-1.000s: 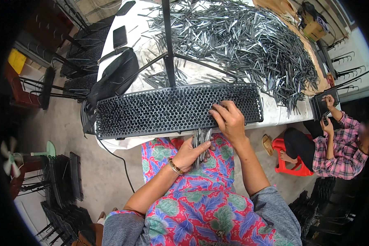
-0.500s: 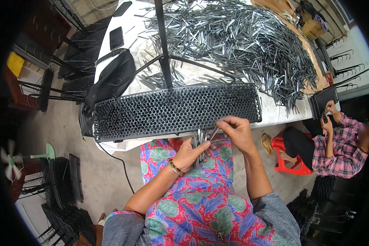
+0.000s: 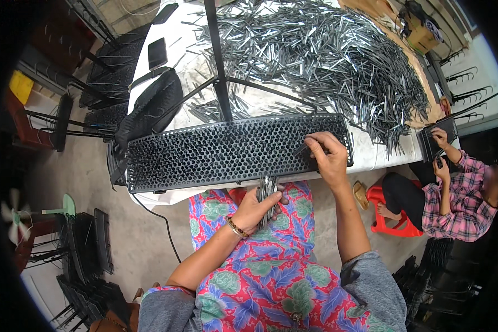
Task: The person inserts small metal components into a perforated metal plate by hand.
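My left hand (image 3: 253,211) is closed around a bundle of thin dark strips (image 3: 269,187), whose upper ends poke out just below the panel's near edge. Over the right part of a long black perforated panel (image 3: 221,152), my right hand (image 3: 329,157) pinches a thin dark strip (image 3: 300,149). That strip's tip is close to the holes, but whether it sits in one I cannot tell. The panel is tilted toward me and has a black upright rod (image 3: 218,61) with two side braces behind it. Many of its holes look dark, as if filled.
A big heap of loose dark strips (image 3: 337,55) covers the white-covered table beyond the panel. A phone (image 3: 157,53) and a black mesh bag (image 3: 157,102) lie at the left. On the right, a co-worker in a plaid shirt (image 3: 454,205) sits on a red stool (image 3: 395,226).
My right hand has moved up and right, from beside the bundle to over the panel, with a strip between its fingers. My left hand has stayed in place.
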`<state>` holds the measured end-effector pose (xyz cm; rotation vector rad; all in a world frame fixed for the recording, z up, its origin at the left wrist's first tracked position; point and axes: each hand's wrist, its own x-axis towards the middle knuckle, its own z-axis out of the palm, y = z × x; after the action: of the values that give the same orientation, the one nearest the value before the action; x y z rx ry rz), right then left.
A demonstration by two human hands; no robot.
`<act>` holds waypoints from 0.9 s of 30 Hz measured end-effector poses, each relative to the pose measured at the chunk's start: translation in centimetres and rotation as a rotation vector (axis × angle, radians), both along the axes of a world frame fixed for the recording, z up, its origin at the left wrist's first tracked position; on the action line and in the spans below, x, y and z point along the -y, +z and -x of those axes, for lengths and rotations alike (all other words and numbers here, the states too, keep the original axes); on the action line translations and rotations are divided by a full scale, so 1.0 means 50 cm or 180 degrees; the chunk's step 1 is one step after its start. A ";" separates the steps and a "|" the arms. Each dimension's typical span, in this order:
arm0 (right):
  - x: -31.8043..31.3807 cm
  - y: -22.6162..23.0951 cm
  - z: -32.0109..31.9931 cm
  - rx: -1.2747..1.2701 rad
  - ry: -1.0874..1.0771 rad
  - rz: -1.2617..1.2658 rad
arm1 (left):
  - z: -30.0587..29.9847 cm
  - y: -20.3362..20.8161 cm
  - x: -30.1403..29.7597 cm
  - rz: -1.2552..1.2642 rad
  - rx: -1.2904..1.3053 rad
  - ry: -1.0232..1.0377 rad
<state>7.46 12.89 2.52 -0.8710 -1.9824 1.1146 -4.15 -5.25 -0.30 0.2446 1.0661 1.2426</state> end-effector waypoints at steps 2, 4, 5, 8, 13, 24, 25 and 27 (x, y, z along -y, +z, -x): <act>0.001 0.003 0.001 -0.0030 0.0042 -0.0062 | 0.000 0.002 0.000 0.0033 0.0012 -0.0005; 0.001 0.004 0.002 -0.0059 0.0083 -0.0126 | -0.001 -0.001 0.001 0.0046 -0.0001 -0.0011; 0.001 0.004 0.002 -0.0047 0.0145 -0.0075 | -0.001 -0.001 0.001 0.0043 -0.0001 -0.0011; 0.003 0.004 0.003 -0.0091 0.0230 0.0106 | -0.002 -0.002 0.002 0.0088 0.0038 -0.0019; 0.009 0.004 0.002 -0.0117 0.0314 0.0164 | -0.004 -0.010 0.004 0.0032 0.0061 -0.0078; 0.013 -0.004 -0.008 0.0022 0.0405 -0.0377 | -0.006 -0.012 0.007 0.0050 0.0141 -0.0102; 0.011 -0.004 -0.010 0.0023 0.0405 -0.0379 | -0.006 -0.011 0.007 0.0050 0.0155 -0.0093; 0.008 -0.003 -0.011 0.0072 0.0511 -0.0488 | -0.005 -0.015 0.009 0.0042 0.0167 -0.0085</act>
<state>8.00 12.50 2.37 -0.6569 -2.1556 1.0279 -3.89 -5.69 -1.03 0.2144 1.0225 1.2113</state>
